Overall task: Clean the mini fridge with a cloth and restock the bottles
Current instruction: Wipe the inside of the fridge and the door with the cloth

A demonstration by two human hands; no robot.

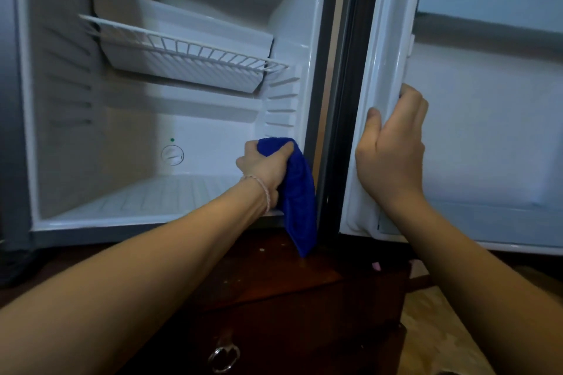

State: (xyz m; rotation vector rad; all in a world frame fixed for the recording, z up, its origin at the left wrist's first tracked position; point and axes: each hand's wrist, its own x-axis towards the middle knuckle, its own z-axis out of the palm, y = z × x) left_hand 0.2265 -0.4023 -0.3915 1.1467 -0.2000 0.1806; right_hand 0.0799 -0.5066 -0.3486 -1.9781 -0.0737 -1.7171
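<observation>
Right now my left hand (263,166) has its fingers (286,148) curled tight around the blue cloth (300,192), bunched against the lower right inner wall of the mini fridge (195,131); the loose end hangs past the front lip toward the dark wooden desk (274,283). My right hand (393,149) wraps over the inner edge of the open door (475,119), fingers hooked on the rim, thumb on the gasket side. A wire shelf (189,46) sits tilted above.

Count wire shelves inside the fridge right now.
1: the wire shelf, tilted, in the upper part of the fridge, above the left hand with the cloth. No others visible.
</observation>
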